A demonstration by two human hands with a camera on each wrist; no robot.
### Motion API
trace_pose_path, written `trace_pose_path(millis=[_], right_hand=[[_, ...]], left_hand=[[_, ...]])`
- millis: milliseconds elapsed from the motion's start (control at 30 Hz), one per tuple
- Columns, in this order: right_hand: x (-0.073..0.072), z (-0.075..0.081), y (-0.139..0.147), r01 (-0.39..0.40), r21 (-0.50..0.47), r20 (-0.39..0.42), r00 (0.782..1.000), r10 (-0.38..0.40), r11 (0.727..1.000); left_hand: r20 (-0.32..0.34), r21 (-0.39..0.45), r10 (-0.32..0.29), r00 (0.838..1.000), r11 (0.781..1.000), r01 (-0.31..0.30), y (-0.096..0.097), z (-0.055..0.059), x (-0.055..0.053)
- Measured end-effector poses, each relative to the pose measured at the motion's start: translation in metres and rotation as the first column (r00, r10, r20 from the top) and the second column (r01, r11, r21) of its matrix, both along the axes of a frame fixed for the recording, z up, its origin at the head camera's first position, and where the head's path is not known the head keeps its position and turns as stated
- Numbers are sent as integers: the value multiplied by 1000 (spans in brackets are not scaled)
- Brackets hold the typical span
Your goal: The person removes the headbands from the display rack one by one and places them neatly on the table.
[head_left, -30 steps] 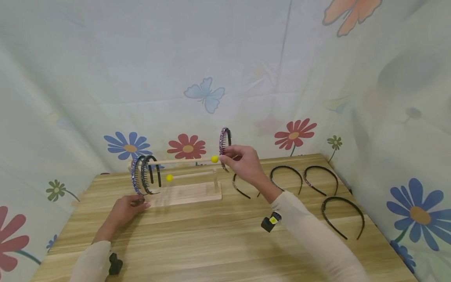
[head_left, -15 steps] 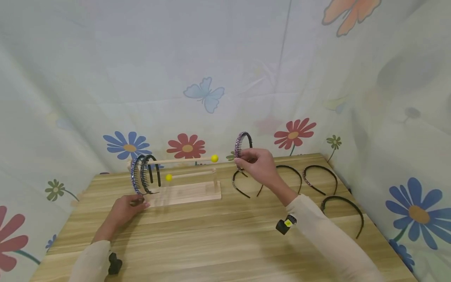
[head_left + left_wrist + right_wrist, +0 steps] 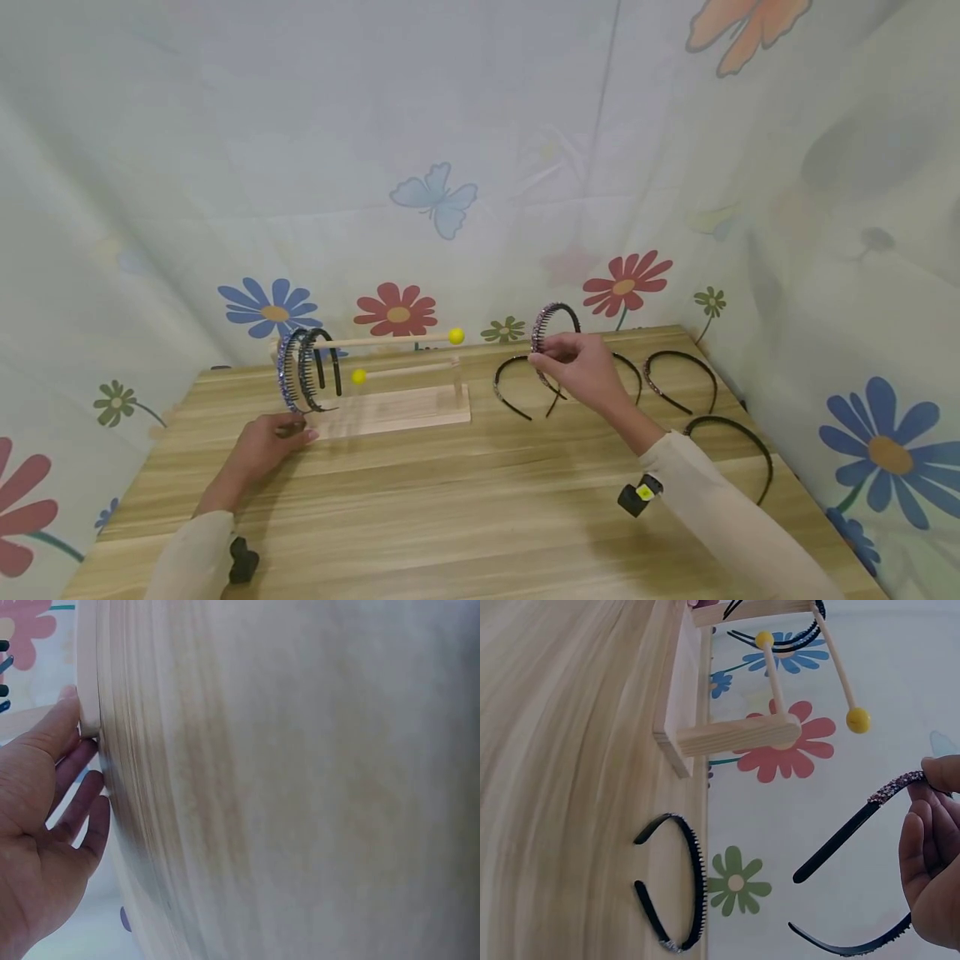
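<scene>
A black toothed headband with pink-purple glitter [image 3: 542, 325] is raised above the table, pinched between the thumb and fingers of my right hand [image 3: 585, 371]. In the right wrist view the free ends of this headband [image 3: 838, 841] point away from the hand. My left hand [image 3: 258, 458] holds the left end of a wooden headband stand [image 3: 408, 411], thumb and forefinger at the base's corner. On the stand's upper rod hang a blue-glitter headband [image 3: 285, 373] and a dark headband [image 3: 306, 377], both at the left end.
Yellow balls cap the upper rod [image 3: 457, 336] and the lower rod [image 3: 359, 377]. Several headbands lie on the wooden table [image 3: 420, 517] at right, including one just below the held headband [image 3: 497, 385] and one nearer the front [image 3: 761, 450]. A flowered cloth [image 3: 480, 125] hangs behind.
My right hand has carried the glitter headband away from the upper rod's ball end, to the right and slightly lower. My left hand stays at the stand's base.
</scene>
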State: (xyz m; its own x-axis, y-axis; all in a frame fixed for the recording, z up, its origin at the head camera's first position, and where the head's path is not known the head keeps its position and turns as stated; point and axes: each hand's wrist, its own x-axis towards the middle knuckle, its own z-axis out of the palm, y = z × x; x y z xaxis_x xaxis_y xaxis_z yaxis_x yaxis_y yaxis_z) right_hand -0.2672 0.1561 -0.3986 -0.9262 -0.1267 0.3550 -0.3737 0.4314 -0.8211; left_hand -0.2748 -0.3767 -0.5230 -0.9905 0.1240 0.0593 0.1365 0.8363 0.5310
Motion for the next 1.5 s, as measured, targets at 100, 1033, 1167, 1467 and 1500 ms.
trace_pose_path(millis=[100, 1033, 1167, 1467, 1500], right_hand=[[3, -6, 7, 27, 15, 35, 999, -28, 1000], [35, -53, 63, 175, 140, 240, 949, -205, 975], [39, -62, 70, 172, 179, 245, 946, -213, 969], [44, -84, 81, 176, 218, 311, 920, -239, 960], [44, -85, 82, 176, 223, 313, 919, -241, 959]], left_hand=[[2, 0, -2, 1000, 1000, 2, 0, -1, 0], [-19, -6, -7, 1000, 1000, 7, -1, -3, 0], [-23, -5, -9, 1000, 1000, 9, -1, -3, -1], [-21, -3, -6, 1000, 1000, 6, -2, -4, -3], [-23, -2, -7, 1000, 1000, 7, -2, -4, -4]])
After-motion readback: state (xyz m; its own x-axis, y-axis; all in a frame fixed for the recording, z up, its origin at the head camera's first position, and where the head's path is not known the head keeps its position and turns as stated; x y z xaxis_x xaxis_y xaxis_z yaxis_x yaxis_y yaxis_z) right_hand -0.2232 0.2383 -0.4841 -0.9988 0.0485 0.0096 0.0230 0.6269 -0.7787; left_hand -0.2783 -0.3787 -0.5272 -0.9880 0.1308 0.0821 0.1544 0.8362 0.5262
